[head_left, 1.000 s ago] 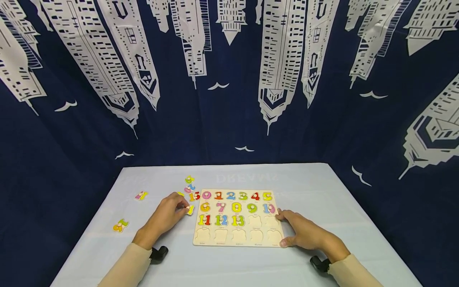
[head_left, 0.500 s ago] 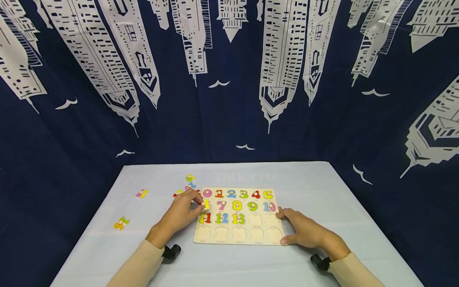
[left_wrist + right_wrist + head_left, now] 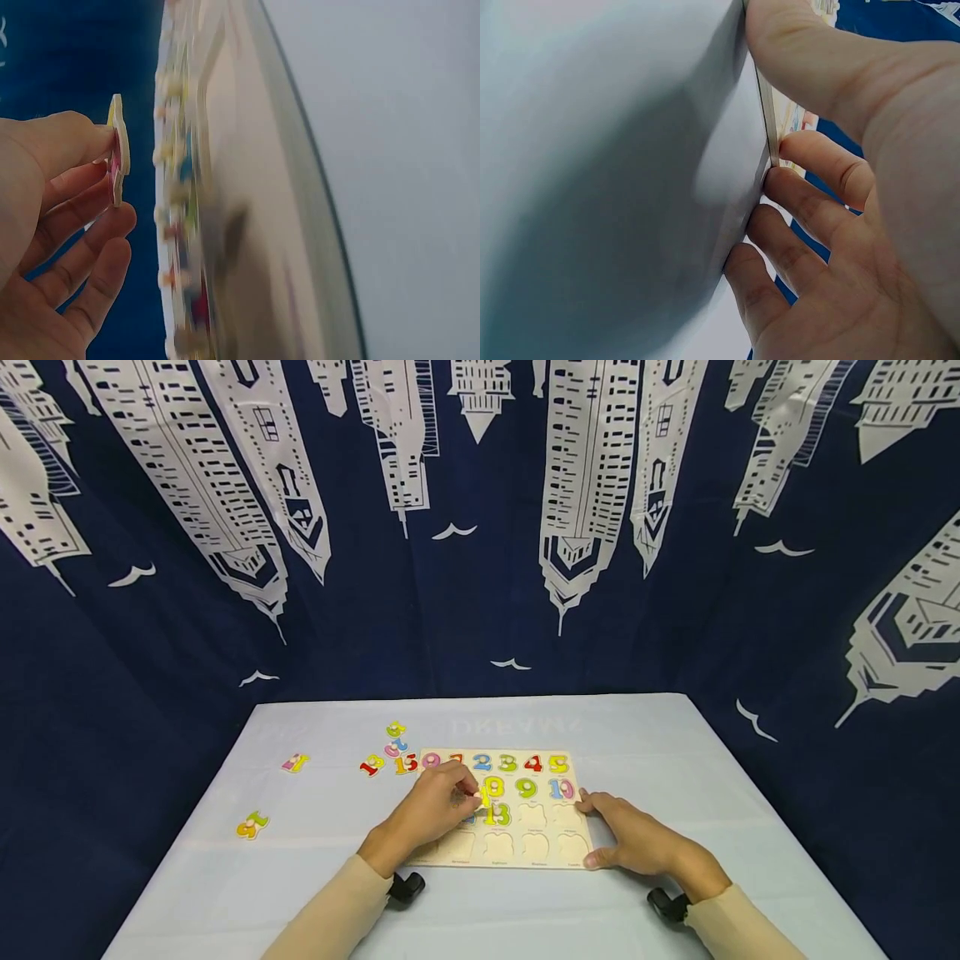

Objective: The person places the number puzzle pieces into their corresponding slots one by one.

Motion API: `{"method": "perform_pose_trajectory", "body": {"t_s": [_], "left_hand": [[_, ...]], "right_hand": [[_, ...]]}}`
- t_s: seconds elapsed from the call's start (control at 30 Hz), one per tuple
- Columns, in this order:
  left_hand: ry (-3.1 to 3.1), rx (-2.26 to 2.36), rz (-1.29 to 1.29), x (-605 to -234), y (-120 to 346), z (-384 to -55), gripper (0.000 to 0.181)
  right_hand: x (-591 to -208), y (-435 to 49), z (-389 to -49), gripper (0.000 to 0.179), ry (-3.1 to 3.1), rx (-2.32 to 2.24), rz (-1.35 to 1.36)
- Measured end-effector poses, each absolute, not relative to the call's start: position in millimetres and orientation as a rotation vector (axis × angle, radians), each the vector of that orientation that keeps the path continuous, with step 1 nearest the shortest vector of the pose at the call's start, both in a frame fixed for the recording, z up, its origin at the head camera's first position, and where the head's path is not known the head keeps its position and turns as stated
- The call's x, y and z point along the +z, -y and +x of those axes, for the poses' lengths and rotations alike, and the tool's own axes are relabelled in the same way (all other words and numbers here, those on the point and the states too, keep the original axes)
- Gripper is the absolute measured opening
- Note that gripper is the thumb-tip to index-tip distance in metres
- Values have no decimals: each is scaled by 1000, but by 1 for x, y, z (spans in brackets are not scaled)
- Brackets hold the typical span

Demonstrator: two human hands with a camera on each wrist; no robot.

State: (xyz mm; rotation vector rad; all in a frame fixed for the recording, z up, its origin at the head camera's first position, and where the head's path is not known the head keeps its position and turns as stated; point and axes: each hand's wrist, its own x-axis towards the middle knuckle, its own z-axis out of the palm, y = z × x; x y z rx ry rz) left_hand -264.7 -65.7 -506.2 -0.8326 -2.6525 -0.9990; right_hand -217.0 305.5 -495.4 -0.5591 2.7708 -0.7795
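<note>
My left hand pinches a thin number puzzle piece between thumb and fingertips, over the middle of the wooden number board. Yellow and pink show on the piece, which stands edge-on in the left wrist view, apart from the board. Coloured knobbed numbers fill the board's upper rows, through the green and yellow 13; shallow bare recesses show to the right of it and below. At the board's right side, my right hand touches the edge, thumb at the near corner and index fingertip farther up. The left hand covers several numbers.
Left of the board lie several loose number pieces: a red and yellow one, a 15, a pink and yellow one and an orange and green one. A navy skyline-print cloth hangs behind the white table.
My left hand has carried the yellow-and-pink piece from beside the board's left edge rightward over its middle. The right hand has stayed at the board's right edge.
</note>
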Motion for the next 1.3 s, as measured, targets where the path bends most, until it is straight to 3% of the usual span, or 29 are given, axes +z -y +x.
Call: {"method": "perform_pose_trajectory", "body": {"t_s": [0.53, 1.3], "left_hand": [[2730, -974, -1002, -513, -2, -273, 9], [2787, -796, -936, -515, -21, -268, 7]], "right_hand": [[-497, -303, -218, 84, -2760, -780, -571], [-497, -306, -218, 82, -2753, -787, -609]]}}
